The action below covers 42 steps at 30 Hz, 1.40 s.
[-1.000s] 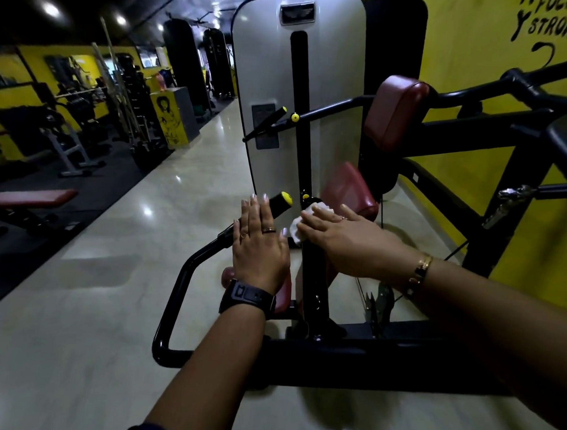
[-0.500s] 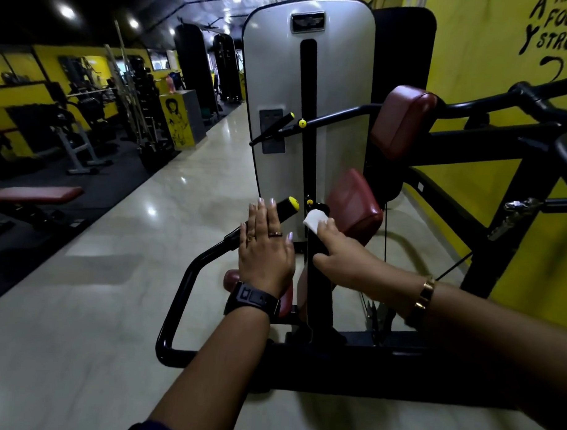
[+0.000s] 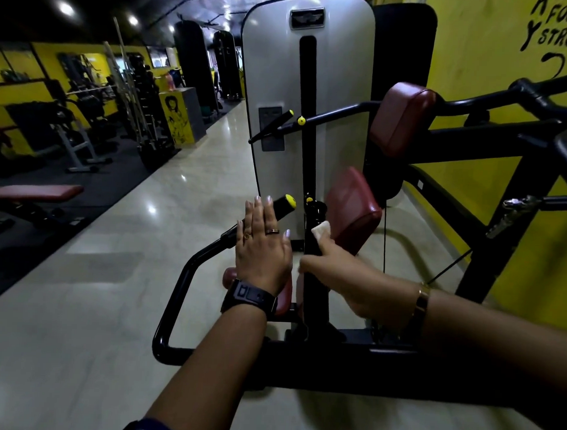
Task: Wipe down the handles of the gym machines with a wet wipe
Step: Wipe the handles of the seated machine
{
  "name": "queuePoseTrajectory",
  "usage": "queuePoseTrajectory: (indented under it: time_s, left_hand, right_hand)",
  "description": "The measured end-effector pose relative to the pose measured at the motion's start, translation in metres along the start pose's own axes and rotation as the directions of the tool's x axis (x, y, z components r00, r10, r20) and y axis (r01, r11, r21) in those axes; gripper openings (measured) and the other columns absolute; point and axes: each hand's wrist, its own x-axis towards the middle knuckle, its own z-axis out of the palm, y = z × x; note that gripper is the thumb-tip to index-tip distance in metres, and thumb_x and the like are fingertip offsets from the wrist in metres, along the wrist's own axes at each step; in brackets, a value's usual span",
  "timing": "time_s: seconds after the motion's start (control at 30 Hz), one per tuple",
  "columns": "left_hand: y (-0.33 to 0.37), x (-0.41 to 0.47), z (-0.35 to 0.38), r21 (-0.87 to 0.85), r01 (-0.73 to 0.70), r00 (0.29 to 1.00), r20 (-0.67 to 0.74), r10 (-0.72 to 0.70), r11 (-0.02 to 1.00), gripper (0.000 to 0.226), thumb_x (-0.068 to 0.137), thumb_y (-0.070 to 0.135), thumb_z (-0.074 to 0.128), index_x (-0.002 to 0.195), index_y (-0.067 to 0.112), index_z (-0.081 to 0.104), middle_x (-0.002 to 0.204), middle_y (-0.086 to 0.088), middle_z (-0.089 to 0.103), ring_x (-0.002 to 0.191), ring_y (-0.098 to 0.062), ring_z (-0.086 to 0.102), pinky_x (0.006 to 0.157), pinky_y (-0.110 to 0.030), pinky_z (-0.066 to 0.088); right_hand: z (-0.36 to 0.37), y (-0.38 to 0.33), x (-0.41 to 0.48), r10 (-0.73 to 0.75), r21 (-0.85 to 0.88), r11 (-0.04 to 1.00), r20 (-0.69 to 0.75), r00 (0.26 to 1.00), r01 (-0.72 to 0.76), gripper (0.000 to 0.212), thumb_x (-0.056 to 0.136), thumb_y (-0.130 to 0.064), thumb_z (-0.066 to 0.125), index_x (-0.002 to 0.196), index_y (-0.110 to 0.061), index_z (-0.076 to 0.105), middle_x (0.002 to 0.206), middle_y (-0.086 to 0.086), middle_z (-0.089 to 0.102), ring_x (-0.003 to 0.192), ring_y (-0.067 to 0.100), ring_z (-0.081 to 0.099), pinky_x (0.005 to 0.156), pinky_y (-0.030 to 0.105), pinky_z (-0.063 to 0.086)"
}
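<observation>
Closest in, the left hand [image 3: 263, 246] lies flat, fingers straight, on the yellow-capped handle [image 3: 284, 206], probably just steadying it. Right beside it the right hand [image 3: 335, 271] is wrapped round the upright bar [image 3: 314, 222] with the wet wipe [image 3: 321, 230] squeezed against it, one corner poking out on top. So I'd say mid-wipe on this machine. Further back the upper handle [image 3: 272, 124] is untouched, and I can't tell what's already clean. The other machines [image 3: 76, 133] beyond likely still need doing.
</observation>
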Motion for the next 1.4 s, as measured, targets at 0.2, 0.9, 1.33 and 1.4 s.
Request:
queuePoseTrajectory:
  time_s: [0.2,0.9,1.33,1.4]
  left_hand:
    - [-0.001,-0.001,0.001,0.001,-0.010,1.000,-0.004,0.010,1.000,0.081,0.083,0.050,-0.001,0.154,0.011,-0.001,0.163,-0.011,0.001,0.150,-0.023,-0.005,0.114,-0.033,-0.007]
    - [-0.002,0.000,0.002,-0.007,-0.022,1.000,-0.019,0.021,1.000,0.078,0.086,0.047,0.004,0.154,0.008,0.003,0.162,-0.014,0.008,0.151,-0.027,0.003,0.117,-0.038,0.000]
    - [0.000,0.000,-0.004,-0.049,-0.018,1.000,-0.013,0.018,0.999,0.078,0.088,0.048,0.003,0.154,0.008,0.010,0.162,-0.014,0.011,0.150,-0.027,0.008,0.119,-0.041,0.006]
    - [-0.001,0.000,-0.004,-0.028,-0.016,1.000,0.018,0.017,0.999,0.080,0.084,0.049,-0.004,0.154,0.011,0.000,0.163,-0.010,0.002,0.151,-0.023,0.000,0.119,-0.038,0.000]
  right_hand:
    - [-0.006,-0.010,0.004,-0.100,-0.049,0.994,-0.119,0.988,0.094,0.080,0.097,-0.023,0.050,0.153,-0.015,-0.007,0.155,0.014,0.020,0.139,0.027,0.029,0.108,0.031,0.029]
    - [-0.017,-0.006,0.011,-0.182,-0.085,0.982,-0.143,0.973,0.171,0.050,0.103,-0.024,0.038,0.148,-0.004,0.028,0.153,0.012,0.031,0.142,0.023,0.027,0.109,0.026,0.024]
    - [-0.020,0.000,0.013,-0.378,-0.911,0.299,0.159,0.912,0.283,0.059,0.104,-0.040,0.024,0.154,-0.015,0.004,0.162,0.003,-0.008,0.147,0.018,-0.016,0.117,0.033,-0.008]
    - [-0.031,-0.003,0.025,-0.446,-0.937,0.160,0.211,0.870,0.309,0.059,0.103,-0.044,0.024,0.154,-0.017,0.011,0.162,0.001,0.000,0.148,0.016,-0.012,0.117,0.033,-0.007]
